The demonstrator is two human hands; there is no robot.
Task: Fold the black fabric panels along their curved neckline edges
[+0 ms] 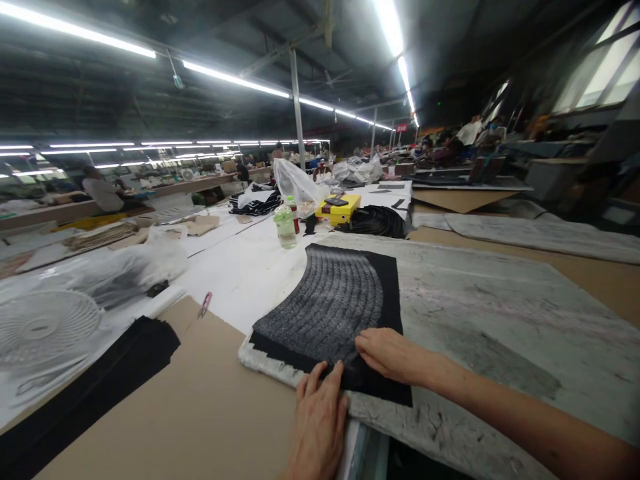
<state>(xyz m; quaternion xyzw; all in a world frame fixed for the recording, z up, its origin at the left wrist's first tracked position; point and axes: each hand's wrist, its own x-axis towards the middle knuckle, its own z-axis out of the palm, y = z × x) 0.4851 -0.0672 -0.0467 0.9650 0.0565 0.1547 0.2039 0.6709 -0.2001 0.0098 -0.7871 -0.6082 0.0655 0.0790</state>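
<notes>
A dark grey ribbed fabric piece with a curved outline lies flat over a larger black cloth. Both rest on a stained, pale padded board. At the near edge of the black cloth, my left hand lies with its fingers stretched out, the tips touching the fabric. My right hand reaches in from the right, its fingers pressed together at the lower right edge of the ribbed piece. The pinched fingertips hide exactly how much fabric is between them.
Left of the board are brown card, a black fabric strip, pink thread snips and a white fan. Beyond stand a green-lidded bottle, a yellow box and a black bundle. A seated person is far left.
</notes>
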